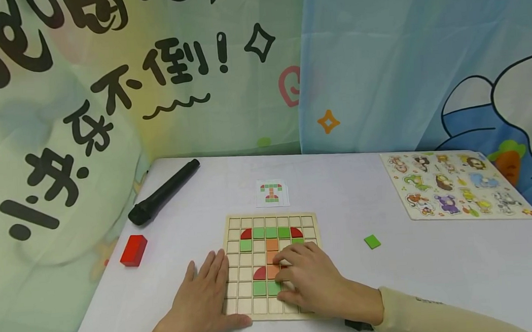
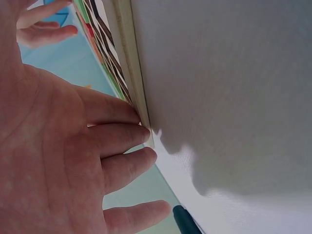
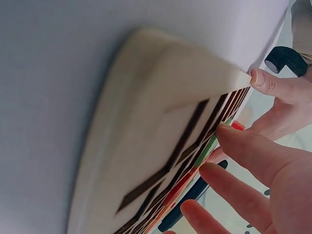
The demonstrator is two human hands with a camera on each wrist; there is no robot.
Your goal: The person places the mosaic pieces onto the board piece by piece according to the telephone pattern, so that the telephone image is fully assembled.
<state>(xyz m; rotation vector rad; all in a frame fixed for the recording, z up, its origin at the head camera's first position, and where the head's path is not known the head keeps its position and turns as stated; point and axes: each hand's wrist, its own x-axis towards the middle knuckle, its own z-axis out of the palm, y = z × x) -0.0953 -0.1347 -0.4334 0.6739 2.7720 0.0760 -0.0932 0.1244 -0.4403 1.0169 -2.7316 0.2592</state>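
Observation:
A wooden grid board (image 1: pixel 245 305) lies on the table with green square tiles (image 1: pixel 259 288), orange square tiles (image 1: pixel 272 245) and red quarter-round tiles (image 1: pixel 260 273) in its cells. My left hand (image 1: pixel 201 297) rests along the board's left edge, fingers extended, thumb at the front edge. In the left wrist view its fingertips touch the board's side (image 2: pixel 131 58). Over the lower right of the grid, my right hand (image 1: pixel 316 279) has its fingers lightly bent, tips at the tiles beside the orange column. It covers several cells. In the right wrist view the fingers (image 3: pixel 253 151) are spread apart.
Behind the board lies a small pattern card (image 1: pixel 271 193). A loose green tile (image 1: pixel 372 242) is to the right, and an animal picture board (image 1: pixel 459 187) sits at the back right. On the left are a black microphone (image 1: pixel 164 192) and a red block (image 1: pixel 134 250).

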